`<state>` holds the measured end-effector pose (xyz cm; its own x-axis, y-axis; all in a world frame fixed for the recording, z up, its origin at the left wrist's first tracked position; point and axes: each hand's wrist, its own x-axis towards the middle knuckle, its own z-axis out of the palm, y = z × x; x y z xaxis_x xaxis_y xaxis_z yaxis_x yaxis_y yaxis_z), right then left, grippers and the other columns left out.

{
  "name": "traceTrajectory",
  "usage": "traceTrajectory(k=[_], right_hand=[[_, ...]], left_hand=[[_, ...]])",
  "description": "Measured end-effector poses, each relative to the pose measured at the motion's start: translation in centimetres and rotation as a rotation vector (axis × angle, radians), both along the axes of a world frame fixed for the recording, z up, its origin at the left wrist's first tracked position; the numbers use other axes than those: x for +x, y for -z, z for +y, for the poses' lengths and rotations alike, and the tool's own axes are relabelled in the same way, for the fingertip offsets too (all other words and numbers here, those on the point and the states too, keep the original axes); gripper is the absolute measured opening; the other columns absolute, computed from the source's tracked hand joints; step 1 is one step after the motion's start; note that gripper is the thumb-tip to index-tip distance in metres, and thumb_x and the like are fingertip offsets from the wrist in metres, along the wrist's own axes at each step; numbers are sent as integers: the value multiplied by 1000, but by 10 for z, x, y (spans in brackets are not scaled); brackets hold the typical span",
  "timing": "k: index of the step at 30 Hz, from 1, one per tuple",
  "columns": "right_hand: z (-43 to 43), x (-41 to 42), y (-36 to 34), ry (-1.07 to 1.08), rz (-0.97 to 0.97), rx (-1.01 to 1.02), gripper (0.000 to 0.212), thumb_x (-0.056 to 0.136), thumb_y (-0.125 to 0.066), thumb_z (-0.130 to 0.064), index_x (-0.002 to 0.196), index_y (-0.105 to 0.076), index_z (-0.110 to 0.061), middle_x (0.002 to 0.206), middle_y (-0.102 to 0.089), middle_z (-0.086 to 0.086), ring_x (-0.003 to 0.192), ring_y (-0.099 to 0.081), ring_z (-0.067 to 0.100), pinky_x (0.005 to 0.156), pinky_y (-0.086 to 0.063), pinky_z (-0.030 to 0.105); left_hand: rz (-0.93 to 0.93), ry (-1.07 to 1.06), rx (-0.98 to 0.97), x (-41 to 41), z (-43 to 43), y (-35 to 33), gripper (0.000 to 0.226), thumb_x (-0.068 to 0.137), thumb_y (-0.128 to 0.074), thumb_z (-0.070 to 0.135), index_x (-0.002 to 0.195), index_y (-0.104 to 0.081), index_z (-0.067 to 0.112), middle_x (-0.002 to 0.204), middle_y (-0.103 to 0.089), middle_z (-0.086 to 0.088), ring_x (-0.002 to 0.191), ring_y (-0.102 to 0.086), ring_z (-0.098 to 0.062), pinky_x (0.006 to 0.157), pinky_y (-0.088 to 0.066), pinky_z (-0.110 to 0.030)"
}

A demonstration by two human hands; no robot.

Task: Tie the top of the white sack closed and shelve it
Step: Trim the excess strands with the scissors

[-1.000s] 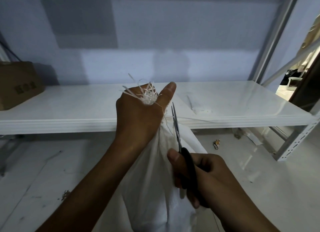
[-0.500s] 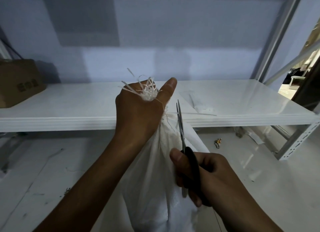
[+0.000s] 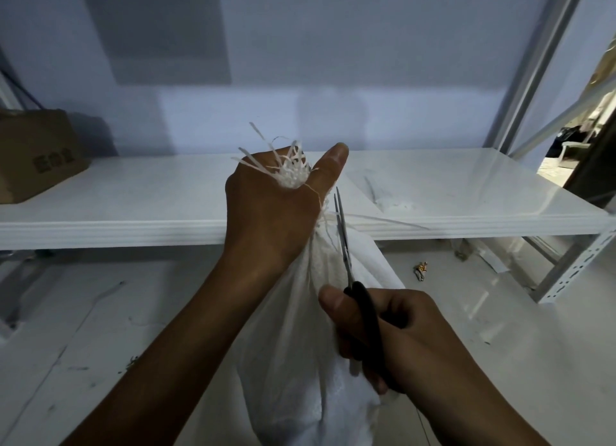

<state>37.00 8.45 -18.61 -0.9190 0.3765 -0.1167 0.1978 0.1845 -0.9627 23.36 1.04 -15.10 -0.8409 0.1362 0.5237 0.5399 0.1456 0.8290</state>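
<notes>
Now, before the shelf [image 3: 133, 195], the left hand [image 3: 276, 212] is gripping the white sack [image 3: 300, 362] by its neck; the right hand [image 3: 393, 332] is clutching scissors [image 3: 343, 242] beside it. Straying blades risk slicing the fabric.

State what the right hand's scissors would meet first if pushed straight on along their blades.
Probably the left hand: its thumb lies just beyond the tips of the scissors held by the right hand, above the sack neck. Depth is unclear.

Place: a storeroom, as I see it.
Signs: steel rack [image 3: 576, 269] with white shelf [image 3: 133, 227], cardboard box [image 3: 36, 155], scuffed bare floor [image 3: 83, 329].
</notes>
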Motion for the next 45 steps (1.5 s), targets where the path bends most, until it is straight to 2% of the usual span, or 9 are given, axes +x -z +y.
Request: traceTrajectory(k=[5,12,16,21,28,36,40,45], right_hand=[[-1,0,0,-9,-8,5,72,51,-67,-65,57,-57,7,49,-57,10,34,-44,10,41,-35,11],[-1,-1,0,-7,-26,13,70,50,-68,-65,54,-57,4,49,-56,10,37,-43,13,43,-37,15],[-2,0,-1,3,-9,11,61,53,-68,-63,49,-58,-2,39,-48,2,35,-41,13,43,-36,15],[-3,1,-2,5,4,-28,66,56,-71,-56,54,-54,7,37,-47,-1,31,-38,10,41,-34,13],[-5,2,-2,12,7,-27,67,54,-70,-56,55,-52,8,34,-47,-2,28,-40,9,36,-33,12],[-8,-1,3,28,3,-29,58,50,-71,-58,50,-55,-2,35,-48,0,27,-41,10,36,-33,14],[-10,-1,4,26,7,-62,59,51,-71,-55,50,-53,2,34,-47,0,26,-39,9,35,-31,12],[-9,-2,2,29,-19,-139,69,52,-82,-62,52,-55,1,49,-51,16,28,-37,11,35,-30,13]], left_hand=[[-10,35,36,0,1,2,54,78,-73,49,54,-38,17,49,-45,4,45,-42,-10,57,-40,-32],[22,30,-3,0,1,3,59,79,-72,50,51,-31,17,44,-40,6,40,-38,-7,51,-35,-21],[22,46,-5,0,1,3,59,79,-73,49,50,-31,18,41,-39,8,40,-38,-6,53,-35,-25],[19,44,-4,-1,0,3,58,79,-73,49,52,-33,18,42,-39,8,41,-38,-6,51,-34,-21],[11,49,7,-1,0,3,58,79,-73,48,52,-33,17,43,-39,7,41,-37,-6,52,-34,-22],[33,59,-2,-2,0,2,61,79,-73,47,49,-29,18,40,-37,7,41,-36,-8,54,-33,-28],[31,58,-1,-2,0,2,60,80,-74,44,48,-30,19,39,-38,8,40,-36,-7,54,-32,-27],[25,59,-3,-4,-1,3,57,80,-74,43,48,-34,17,43,-42,7,43,-40,-9,56,-34,-27]])
